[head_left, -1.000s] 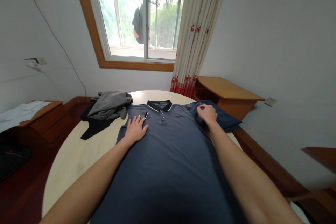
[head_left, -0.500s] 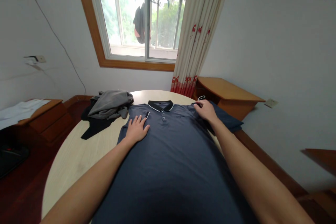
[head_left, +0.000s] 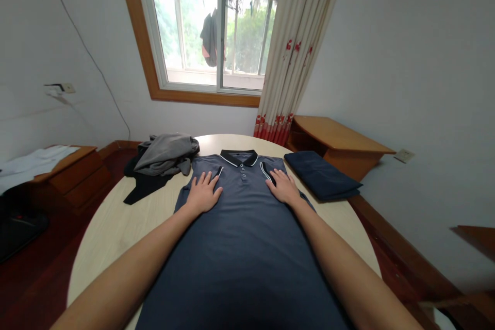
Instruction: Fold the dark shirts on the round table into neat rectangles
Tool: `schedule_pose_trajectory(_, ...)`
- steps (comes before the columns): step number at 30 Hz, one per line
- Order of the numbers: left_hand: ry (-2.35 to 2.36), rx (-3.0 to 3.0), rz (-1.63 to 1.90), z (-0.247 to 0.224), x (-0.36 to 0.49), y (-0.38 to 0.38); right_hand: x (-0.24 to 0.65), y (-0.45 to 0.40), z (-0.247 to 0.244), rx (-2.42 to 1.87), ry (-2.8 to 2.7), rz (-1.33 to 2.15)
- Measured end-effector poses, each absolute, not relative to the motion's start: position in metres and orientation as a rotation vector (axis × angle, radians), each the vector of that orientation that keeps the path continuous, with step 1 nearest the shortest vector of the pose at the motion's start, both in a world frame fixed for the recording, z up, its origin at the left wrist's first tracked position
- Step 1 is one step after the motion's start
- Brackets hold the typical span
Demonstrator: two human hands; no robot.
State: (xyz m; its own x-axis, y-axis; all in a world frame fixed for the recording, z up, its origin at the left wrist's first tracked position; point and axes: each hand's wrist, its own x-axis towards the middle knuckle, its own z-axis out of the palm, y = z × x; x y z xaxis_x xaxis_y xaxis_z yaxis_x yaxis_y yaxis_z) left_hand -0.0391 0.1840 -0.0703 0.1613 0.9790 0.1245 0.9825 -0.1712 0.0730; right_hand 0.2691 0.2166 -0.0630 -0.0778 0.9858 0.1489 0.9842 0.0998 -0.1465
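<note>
Left hand (head_left: 202, 195) and right hand (head_left: 284, 188) lie open, palm-down, on either side just below the collar (head_left: 238, 161), seemingly pinning the inward-turned sleeves flat. From that collar, the polo shirt (head_left: 243, 232) spreads front-up across the table (head_left: 116, 232) toward the wearer.

Daylight enters through the far window (head_left: 193, 26), its panes washed out by glare. The walls look dim and grey, the near shirt (head_left: 243, 227) sinks into dark shadow, and wide-angle distortion bends the edges.
</note>
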Motion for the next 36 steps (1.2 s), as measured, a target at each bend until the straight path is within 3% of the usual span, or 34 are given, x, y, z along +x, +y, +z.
schedule_pose_trajectory(20, -2.009, -2.412, -0.241, -0.069, -0.046, 0.173, 0.242, 0.236, -0.03, -2.072, -1.944, -0.226)
schedule_pose_trajectory(26, -2.002, -2.409, -0.259, -0.071, -0.046, 0.175, 0.237, 0.24, -0.036, -1.909, -2.082, 0.075)
schedule_pose_trajectory(36, -2.006, -2.431, -0.276, -0.068, -0.046, 0.173, 0.255, 0.264, -0.065, -2.192, -2.099, 0.226)
